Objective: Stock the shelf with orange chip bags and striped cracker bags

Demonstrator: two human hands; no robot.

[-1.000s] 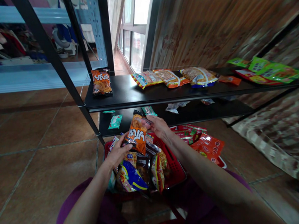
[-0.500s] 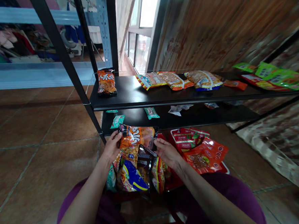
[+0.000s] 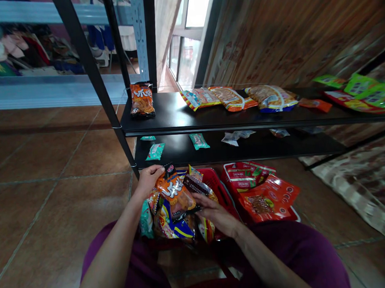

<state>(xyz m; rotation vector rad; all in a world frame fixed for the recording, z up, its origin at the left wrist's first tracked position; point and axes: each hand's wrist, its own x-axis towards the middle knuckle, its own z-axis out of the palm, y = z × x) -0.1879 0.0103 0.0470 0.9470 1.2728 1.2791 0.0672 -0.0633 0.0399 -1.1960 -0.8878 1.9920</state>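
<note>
An orange and black snack bag (image 3: 175, 189) is tilted over a red basket (image 3: 226, 196) between my hands. My left hand (image 3: 151, 179) pinches its upper left corner. At the bag's lower right edge is my right hand (image 3: 214, 210), fingers closed against it. Beneath the bag, the basket is heaped with mixed snack packets, among them a blue and yellow bag (image 3: 172, 225), a teal packet (image 3: 146, 220) and a brown checkered packet (image 3: 196, 184). The bag hides part of this heap.
Ahead stands a black shelf (image 3: 167, 115); a similar orange and black bag (image 3: 142, 100) stands at its left end, with several packets lying to the right. Small teal packets (image 3: 155, 152) lie on the lower tier. Another basket with red packets (image 3: 264, 200) is at right.
The orange and black bag has turned from lengthwise to steeply slanted, its right end now lower. My right hand has moved down with it. The view has shifted slightly.
</note>
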